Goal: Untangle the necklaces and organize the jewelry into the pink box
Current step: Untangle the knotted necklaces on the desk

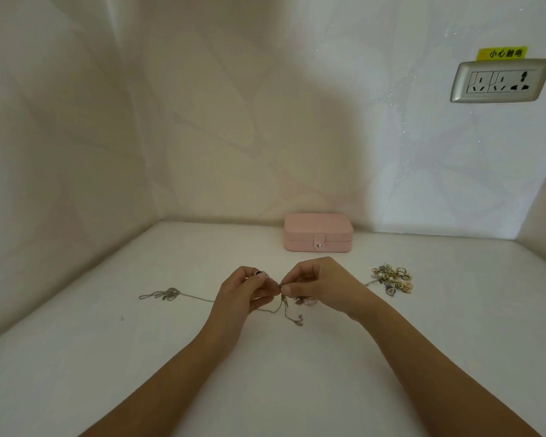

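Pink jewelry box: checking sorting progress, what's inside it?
Nothing inside shows: the pink rectangular box is shut, its snap tab fastened, its lid covering the whole interior.

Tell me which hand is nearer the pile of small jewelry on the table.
Right. The right hand sits just left of the jewelry pile. The left hand is farther left, beyond the right hand. Both pinch the tangled necklaces.
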